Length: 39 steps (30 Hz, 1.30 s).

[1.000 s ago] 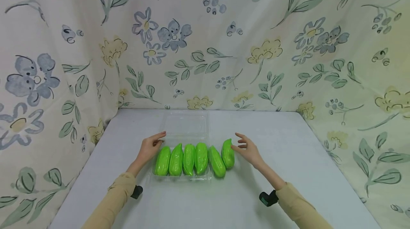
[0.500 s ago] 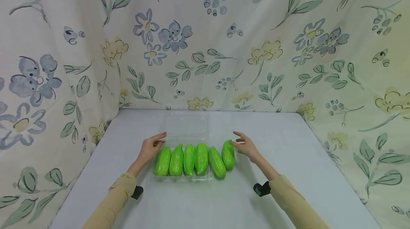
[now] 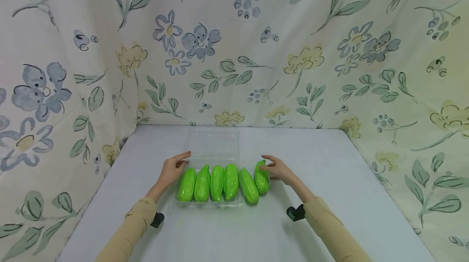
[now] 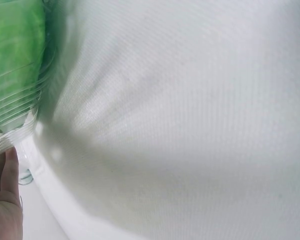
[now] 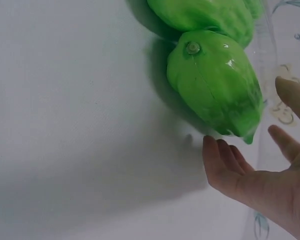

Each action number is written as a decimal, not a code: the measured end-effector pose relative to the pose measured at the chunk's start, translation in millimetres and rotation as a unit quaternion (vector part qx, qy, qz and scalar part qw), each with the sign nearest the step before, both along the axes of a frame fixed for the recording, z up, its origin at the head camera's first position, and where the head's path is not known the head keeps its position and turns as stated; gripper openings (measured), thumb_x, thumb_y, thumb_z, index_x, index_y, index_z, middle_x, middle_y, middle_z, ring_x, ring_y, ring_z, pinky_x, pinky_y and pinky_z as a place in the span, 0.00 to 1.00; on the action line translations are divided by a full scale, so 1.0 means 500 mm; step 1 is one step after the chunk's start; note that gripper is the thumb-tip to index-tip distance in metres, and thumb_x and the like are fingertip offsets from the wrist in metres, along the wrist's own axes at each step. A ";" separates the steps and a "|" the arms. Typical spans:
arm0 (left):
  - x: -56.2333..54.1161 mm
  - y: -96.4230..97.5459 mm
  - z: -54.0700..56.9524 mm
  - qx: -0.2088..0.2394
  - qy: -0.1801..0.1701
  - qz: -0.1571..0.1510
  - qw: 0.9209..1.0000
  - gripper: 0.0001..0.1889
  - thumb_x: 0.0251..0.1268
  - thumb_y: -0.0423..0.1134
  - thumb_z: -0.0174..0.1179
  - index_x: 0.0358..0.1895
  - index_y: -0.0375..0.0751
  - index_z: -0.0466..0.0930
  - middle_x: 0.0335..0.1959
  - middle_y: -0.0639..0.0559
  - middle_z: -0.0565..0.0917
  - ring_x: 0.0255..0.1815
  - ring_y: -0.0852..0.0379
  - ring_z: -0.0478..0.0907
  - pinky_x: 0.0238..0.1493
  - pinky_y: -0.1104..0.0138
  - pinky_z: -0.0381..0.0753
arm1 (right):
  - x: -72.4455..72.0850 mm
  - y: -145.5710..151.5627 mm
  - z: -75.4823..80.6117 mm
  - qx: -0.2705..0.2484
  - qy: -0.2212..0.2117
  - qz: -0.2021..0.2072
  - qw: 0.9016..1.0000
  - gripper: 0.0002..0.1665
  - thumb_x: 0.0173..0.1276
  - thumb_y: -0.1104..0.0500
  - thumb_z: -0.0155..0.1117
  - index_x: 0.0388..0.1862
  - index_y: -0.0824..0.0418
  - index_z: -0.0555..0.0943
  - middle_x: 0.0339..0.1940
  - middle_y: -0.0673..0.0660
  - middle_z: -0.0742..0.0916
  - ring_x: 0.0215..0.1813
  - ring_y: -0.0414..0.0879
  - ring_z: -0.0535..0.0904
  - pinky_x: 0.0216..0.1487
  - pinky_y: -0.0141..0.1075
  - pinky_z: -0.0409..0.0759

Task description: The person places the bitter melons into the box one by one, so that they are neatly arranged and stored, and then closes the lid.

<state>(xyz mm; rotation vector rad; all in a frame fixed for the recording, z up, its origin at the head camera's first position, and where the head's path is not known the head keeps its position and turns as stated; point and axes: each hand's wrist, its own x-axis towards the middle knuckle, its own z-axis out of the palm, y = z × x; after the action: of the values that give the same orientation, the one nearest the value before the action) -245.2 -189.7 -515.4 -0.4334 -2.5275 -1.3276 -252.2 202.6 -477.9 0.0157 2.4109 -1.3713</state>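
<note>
Several glossy bright-green gourds lie side by side in the base of a clear plastic box (image 3: 227,203); the leftmost gourd (image 3: 187,184) is beside my left hand. Its lid (image 3: 212,142) is folded back flat. My left hand (image 3: 172,169) rests at the box's left edge near the hinge; in the left wrist view its fingers (image 4: 9,172) touch the ribbed wall. On the table just right of the box are two loose gourds, an inner one (image 3: 249,186) and an outer one (image 3: 261,180). My right hand (image 3: 278,170) hovers with spread fingers around the outer gourd's pointed tip, apart from it in the right wrist view.
A white-covered table (image 3: 311,148) carries everything. Behind it and at both sides hangs a floral curtain (image 3: 242,50). Dark wrist cameras sit under the left wrist (image 3: 157,220) and under the right wrist (image 3: 296,212).
My right hand has moved left and slightly down, so its fingers now overlap the top of the outer loose gourd. The left hand, the box and the gourds keep their places.
</note>
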 end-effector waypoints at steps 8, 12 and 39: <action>0.001 0.000 0.001 -0.003 -0.001 0.003 1.000 0.20 0.63 0.20 0.51 0.58 0.30 0.76 0.60 0.37 0.77 0.46 0.42 0.84 0.47 0.55 0.85 | -0.005 -0.004 -0.018 0.007 0.011 0.002 1.000 0.34 0.65 0.53 0.64 0.68 0.58 0.68 0.62 0.72 0.73 0.58 0.61 0.76 0.51 0.51 0.83; 0.001 0.002 0.001 -0.006 -0.004 0.004 1.000 0.20 0.63 0.20 0.51 0.58 0.30 0.76 0.60 0.38 0.77 0.46 0.43 0.84 0.47 0.55 0.85 | -0.001 -0.006 -0.022 0.012 0.017 0.002 1.000 0.33 0.64 0.53 0.65 0.67 0.59 0.70 0.63 0.73 0.73 0.59 0.62 0.75 0.49 0.47 0.84; 0.000 0.000 0.000 -0.006 0.005 0.000 1.000 0.20 0.62 0.19 0.51 0.58 0.30 0.76 0.59 0.37 0.78 0.45 0.42 0.84 0.47 0.55 0.85 | 0.003 -0.006 -0.037 -0.010 0.026 -0.008 1.000 0.35 0.62 0.53 0.67 0.67 0.59 0.70 0.63 0.73 0.72 0.56 0.59 0.77 0.46 0.44 0.85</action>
<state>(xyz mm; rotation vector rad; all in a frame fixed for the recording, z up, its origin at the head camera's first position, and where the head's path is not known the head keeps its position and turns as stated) -245.3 -189.5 -515.2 -0.4406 -2.5280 -1.3064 -250.8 199.7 -496.6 -0.0043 2.4447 -1.4191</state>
